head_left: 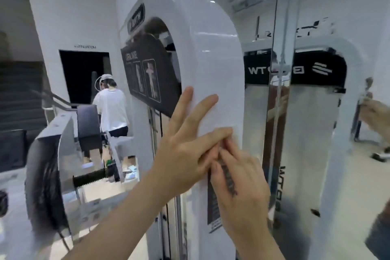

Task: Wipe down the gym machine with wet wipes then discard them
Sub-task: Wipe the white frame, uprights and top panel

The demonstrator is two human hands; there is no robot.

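White machine (211, 48), left hand (185, 150) seemingly flat

Centre: machine tower (211, 59) blocks reach. Right: mirror (316, 154) just beside it. Lower left: open floor beyond handle (90, 178).

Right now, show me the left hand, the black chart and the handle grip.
left hand (185, 150), head view, back of hand
black chart (150, 79), head view, figure drawing
handle grip (88, 177), head view, ribbed rubber middle
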